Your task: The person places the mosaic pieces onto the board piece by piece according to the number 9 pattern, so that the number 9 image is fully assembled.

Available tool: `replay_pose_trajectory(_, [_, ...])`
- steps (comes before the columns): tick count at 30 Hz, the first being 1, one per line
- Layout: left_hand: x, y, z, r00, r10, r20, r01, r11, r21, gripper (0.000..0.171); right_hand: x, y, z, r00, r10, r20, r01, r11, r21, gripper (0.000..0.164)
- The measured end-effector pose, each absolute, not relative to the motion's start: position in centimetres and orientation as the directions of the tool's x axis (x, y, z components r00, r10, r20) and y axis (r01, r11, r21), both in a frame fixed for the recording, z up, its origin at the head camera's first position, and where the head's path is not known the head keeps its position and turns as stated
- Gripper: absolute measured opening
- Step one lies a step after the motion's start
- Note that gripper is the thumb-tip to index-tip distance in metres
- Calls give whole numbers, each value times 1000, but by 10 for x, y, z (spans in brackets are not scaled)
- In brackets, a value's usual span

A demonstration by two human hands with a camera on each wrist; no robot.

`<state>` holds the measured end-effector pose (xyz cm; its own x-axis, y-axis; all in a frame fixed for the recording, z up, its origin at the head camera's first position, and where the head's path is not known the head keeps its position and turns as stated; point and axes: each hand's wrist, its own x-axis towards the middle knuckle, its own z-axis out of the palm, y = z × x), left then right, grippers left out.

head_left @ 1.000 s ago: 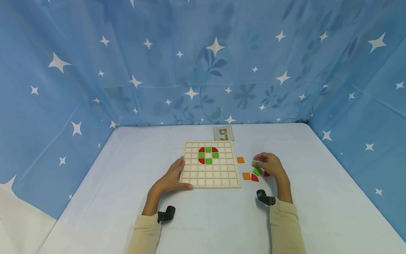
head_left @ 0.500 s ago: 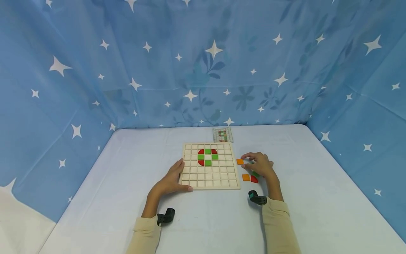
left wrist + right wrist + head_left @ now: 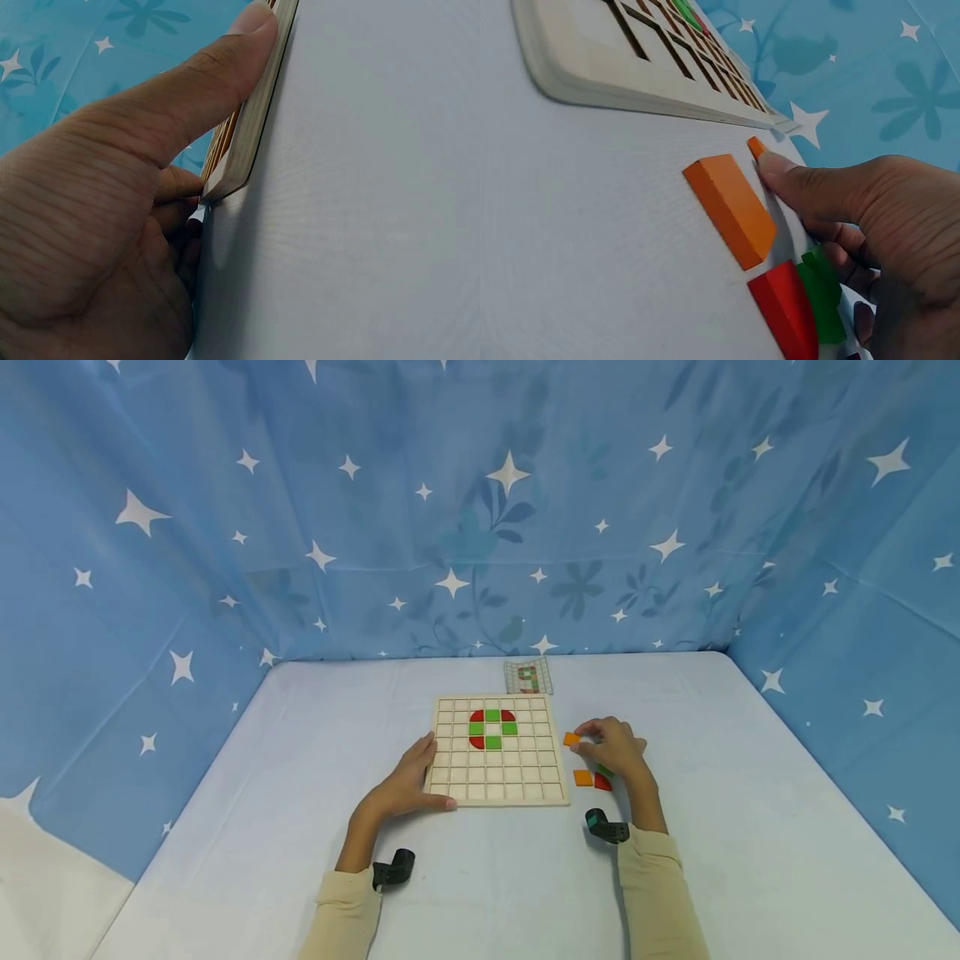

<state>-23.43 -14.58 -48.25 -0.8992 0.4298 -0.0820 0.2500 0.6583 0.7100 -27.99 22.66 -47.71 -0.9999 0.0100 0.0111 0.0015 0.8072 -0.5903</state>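
Observation:
My right hand (image 3: 617,750) pinches an orange square tile (image 3: 572,739) just right of the wooden grid board (image 3: 498,791). In the right wrist view, the thumb lies on this tile's near end, and the rest of the tile pokes out past it. My left hand (image 3: 405,783) spans the board's near left corner, fingers along the left side and thumb straight along the front edge. Red quarter-round tiles and green tiles (image 3: 492,742) form a ring on the upper part of the board.
Nearer me lie another orange tile (image 3: 731,210), a red quarter-round tile (image 3: 784,307) and green tiles (image 3: 821,292), partly under my right hand. Behind the board is a small pattern card (image 3: 528,677). A blue star-print curtain (image 3: 375,527) surrounds the white table.
My right hand has moved left from the green tiles to the orange tile and now pinches it. The left hand stays at the board's corner.

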Motion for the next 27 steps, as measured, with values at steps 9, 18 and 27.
replay_pose_trajectory(9, [-235, -146, -483, -901, 424, -91, 242, 666, 705, 118, -279, 229, -478, -999, 42, 7, 27, 748, -663, 27])
replay_pose_trajectory(18, [-234, -145, -483, -907, 413, -89, 233, 666, 708, 118, -281, 230, -478, -998, 50, 46, 4, 717, -697, 26])
replay_pose_trajectory(27, [-234, -146, -481, -901, 425, -91, 240, 660, 712, 118, -280, 231, -476, -997, 12, 79, -53, 638, -768, 28])
